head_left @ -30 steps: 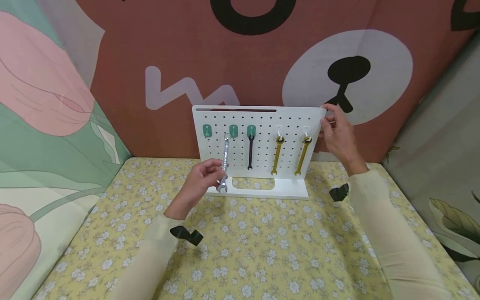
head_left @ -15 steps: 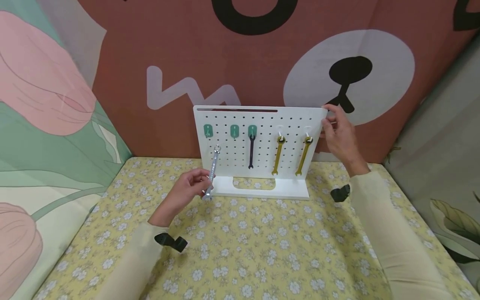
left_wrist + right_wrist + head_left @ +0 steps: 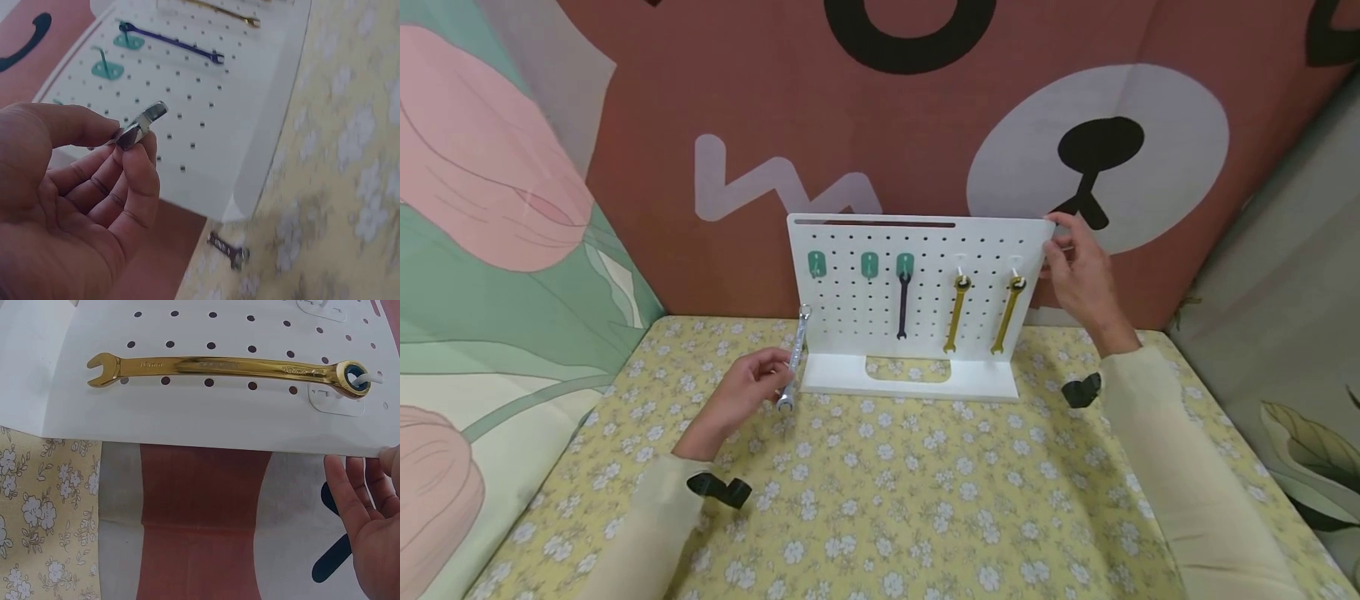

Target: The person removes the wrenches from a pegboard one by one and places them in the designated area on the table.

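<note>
My left hand [image 3: 741,396] pinches a silver combination wrench [image 3: 797,348] near its middle, between thumb and fingertips. The wrench leans with its ring end up, left of the white pegboard [image 3: 850,321] in the head view. In the left wrist view its bright metal [image 3: 142,128] shows end-on between the fingers. My right hand [image 3: 1082,279] grips the board's upper right corner, with the thumb at its edge. On the board hang a dark purple wrench [image 3: 903,308] and two gold wrenches [image 3: 957,317], one seen closely in the right wrist view.
Two green hooks [image 3: 816,264] at the board's left bear no wrench. The board's base [image 3: 910,387] stands on a yellow floral tablecloth [image 3: 910,500]. A printed cloth [image 3: 910,125] hangs behind. A small dark metal piece [image 3: 220,244] shows beyond the left hand; I cannot tell what it belongs to.
My left hand has moved left and down with the silver wrench, from in front of the green hooks to beside the board's left edge. The right hand keeps its grip on the corner.
</note>
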`<state>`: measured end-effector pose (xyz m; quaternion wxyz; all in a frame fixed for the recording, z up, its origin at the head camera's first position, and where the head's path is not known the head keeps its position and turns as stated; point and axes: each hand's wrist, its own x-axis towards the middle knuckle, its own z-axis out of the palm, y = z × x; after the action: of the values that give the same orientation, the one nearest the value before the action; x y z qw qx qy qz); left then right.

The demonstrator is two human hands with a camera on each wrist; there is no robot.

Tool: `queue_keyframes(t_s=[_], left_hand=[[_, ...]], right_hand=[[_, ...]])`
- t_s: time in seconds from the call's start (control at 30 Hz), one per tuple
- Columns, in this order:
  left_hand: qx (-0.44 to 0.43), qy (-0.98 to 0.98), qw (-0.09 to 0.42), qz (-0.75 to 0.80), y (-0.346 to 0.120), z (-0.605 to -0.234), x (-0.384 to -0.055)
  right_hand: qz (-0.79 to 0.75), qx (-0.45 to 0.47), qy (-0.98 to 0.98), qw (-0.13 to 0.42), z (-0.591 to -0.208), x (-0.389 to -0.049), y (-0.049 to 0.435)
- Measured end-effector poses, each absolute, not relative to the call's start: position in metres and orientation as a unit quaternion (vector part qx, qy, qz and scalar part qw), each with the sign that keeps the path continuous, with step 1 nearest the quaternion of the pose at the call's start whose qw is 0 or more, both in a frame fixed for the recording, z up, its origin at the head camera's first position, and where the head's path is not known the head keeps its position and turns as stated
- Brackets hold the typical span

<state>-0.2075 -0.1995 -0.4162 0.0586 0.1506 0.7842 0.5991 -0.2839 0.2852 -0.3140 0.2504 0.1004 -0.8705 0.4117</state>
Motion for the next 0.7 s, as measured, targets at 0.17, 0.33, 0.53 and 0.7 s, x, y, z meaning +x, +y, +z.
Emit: queue_keyframes(t_s=[0.17,0.33,0.53,0.7], left_hand=[[0.120,0.801,0.063,0.583,-0.207,-0.424,-0.213],[0.099,0.815,0.071,0.566,-0.215,-0.429,-0.221],[0.077,0.824,0.098,0.553,-0.224,-0.436,-0.232],[0.062,0.834,0.112,0.537,-0.227,-0.440,-0.242]], right_hand=[[0.413,0.105,-0.869,0.252,-0.316,-0.285,0.286],[0.415,0.109,-0.866,0.257,-0.316,-0.285,0.288],[0.417,0.112,-0.865,0.256,-0.316,-0.285,0.289],[0.417,0.113,-0.865,0.255,-0.316,-0.285,0.289]])
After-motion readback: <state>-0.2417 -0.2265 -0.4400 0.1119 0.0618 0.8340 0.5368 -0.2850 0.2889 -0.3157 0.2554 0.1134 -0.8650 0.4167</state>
